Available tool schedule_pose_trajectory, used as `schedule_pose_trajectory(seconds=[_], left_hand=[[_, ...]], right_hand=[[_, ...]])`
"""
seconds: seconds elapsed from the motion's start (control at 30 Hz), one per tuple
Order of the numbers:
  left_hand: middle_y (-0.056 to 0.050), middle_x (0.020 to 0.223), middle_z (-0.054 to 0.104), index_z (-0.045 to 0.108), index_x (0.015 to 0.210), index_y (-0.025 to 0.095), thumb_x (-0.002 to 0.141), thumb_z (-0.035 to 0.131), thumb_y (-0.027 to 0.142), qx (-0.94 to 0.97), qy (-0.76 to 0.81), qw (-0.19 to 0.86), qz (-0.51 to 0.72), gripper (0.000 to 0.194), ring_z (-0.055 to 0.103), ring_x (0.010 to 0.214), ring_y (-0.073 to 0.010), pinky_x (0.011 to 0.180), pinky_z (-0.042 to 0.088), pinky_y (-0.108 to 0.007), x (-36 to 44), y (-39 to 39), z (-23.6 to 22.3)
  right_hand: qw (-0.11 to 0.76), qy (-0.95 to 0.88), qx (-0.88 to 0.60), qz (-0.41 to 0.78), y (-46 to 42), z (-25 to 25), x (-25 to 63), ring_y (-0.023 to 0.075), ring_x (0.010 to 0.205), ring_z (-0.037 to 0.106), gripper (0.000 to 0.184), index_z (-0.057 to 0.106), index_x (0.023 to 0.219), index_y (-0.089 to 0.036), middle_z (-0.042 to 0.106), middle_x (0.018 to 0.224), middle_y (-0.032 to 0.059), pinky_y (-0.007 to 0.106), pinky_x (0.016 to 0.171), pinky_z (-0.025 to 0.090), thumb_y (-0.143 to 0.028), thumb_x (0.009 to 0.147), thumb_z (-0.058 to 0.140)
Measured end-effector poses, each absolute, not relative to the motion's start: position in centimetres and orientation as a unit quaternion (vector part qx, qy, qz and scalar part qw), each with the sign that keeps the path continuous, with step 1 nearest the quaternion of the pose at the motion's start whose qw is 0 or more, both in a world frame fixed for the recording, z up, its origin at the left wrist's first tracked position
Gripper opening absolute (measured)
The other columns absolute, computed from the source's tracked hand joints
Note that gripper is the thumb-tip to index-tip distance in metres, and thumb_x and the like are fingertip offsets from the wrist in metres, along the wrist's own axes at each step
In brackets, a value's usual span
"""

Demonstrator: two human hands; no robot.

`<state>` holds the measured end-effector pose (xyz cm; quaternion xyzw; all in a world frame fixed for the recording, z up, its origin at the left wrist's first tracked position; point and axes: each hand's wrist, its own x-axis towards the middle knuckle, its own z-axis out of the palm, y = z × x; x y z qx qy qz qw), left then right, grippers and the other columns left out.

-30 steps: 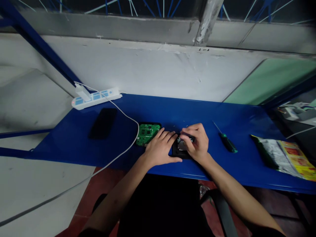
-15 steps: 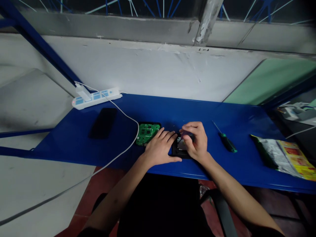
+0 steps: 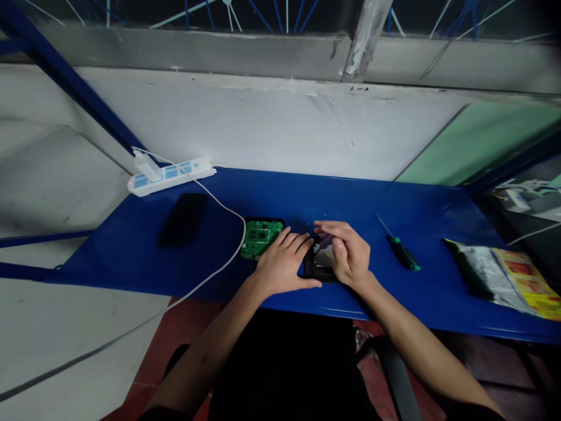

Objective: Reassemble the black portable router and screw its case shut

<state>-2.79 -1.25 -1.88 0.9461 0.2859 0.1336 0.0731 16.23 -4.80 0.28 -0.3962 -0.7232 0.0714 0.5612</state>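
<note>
A black case (image 3: 325,273) with a silvery plate (image 3: 324,257) inside lies on the blue table. My left hand (image 3: 284,263) lies flat, fingers extended, between that case and a green circuit board (image 3: 259,235) in a black shell; its fingertips touch the case's left edge. Over the case, my right hand (image 3: 348,251) is closed around a small screwdriver with a purple handle (image 3: 325,240). Its thin tip points down at the upper left part of the case; the exact contact spot is too small to make out.
A green-and-black screwdriver (image 3: 404,254) and a silver-yellow packet (image 3: 511,278) lie to the right. On the left are a dark phone-like slab (image 3: 183,220) and a white power strip (image 3: 173,174). A white cable (image 3: 219,266) crosses the table beside the board.
The fingers of my right hand have shifted around the screwdriver's handle, reaching slightly left and more stretched. My left hand, the case and the board keep their places.
</note>
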Motion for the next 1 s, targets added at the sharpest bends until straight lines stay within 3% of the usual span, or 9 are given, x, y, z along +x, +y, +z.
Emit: schedule_pose_trajectory(seconds=[0.17,0.3,0.43,0.6,0.8,1.0], left_hand=[[-0.015,0.149,0.055,0.049,0.143,0.013,0.079,0.060,0.084,0.946,0.286,0.071,0.136,0.096,0.050,0.138,-0.0321,0.128,0.017,-0.049,-2.75,-1.18,-2.01],[-0.015,0.149,0.056,0.048,0.144,0.014,0.080,0.059,0.083,0.945,0.286,0.069,0.144,0.095,0.051,0.138,-0.0320,0.128,0.018,-0.049,-2.79,-1.25,-2.08],[-0.015,0.151,0.054,0.045,0.147,0.014,0.081,0.059,0.082,0.945,0.287,0.074,0.139,0.096,0.049,0.139,-0.0328,0.128,0.019,-0.050,-2.83,-1.28,-2.07],[-0.015,0.149,0.055,0.048,0.145,0.013,0.081,0.060,0.082,0.946,0.286,0.070,0.135,0.095,0.050,0.139,-0.0323,0.128,0.017,-0.049,-2.79,-1.26,-1.95],[-0.015,0.147,0.057,0.049,0.142,0.011,0.080,0.061,0.082,0.947,0.283,0.066,0.140,0.096,0.051,0.137,-0.0313,0.128,0.017,-0.048,-2.76,-1.26,-1.91],[-0.015,0.147,0.057,0.052,0.140,0.013,0.078,0.063,0.082,0.944,0.287,0.072,0.144,0.094,0.051,0.137,-0.0322,0.128,0.018,-0.049,-2.72,-1.20,-2.12]], right_hand=[[0.550,-0.724,-0.417,-0.017,-4.48,0.66,16.47,0.0233,0.091,0.068,0.026,0.064,0.119,-0.026,0.066,0.102,0.0096,0.043,0.073,0.061,-0.041,0.101,0.053],[0.555,-0.717,-0.419,-0.052,-4.52,0.77,16.24,0.0201,0.084,0.068,0.025,0.066,0.118,-0.028,0.068,0.094,0.0057,0.037,0.068,0.060,-0.024,0.093,0.068],[0.574,-0.709,-0.409,0.018,-4.85,0.58,16.16,0.0197,0.093,0.075,0.035,0.061,0.127,-0.028,0.076,0.109,0.0063,0.037,0.075,0.063,-0.012,0.096,0.058],[0.571,-0.716,-0.392,0.084,-4.85,0.50,16.43,0.0230,0.105,0.072,0.031,0.061,0.125,-0.024,0.072,0.119,0.0107,0.043,0.081,0.063,-0.018,0.102,0.040],[0.550,-0.727,-0.411,-0.013,-4.51,0.74,16.39,0.0231,0.094,0.065,0.023,0.063,0.120,-0.026,0.063,0.104,0.0088,0.042,0.075,0.059,-0.034,0.099,0.057],[0.547,-0.724,-0.419,-0.017,-4.43,0.74,16.42,0.0208,0.087,0.062,0.023,0.065,0.116,-0.027,0.057,0.100,0.0068,0.038,0.070,0.056,-0.037,0.095,0.065]])
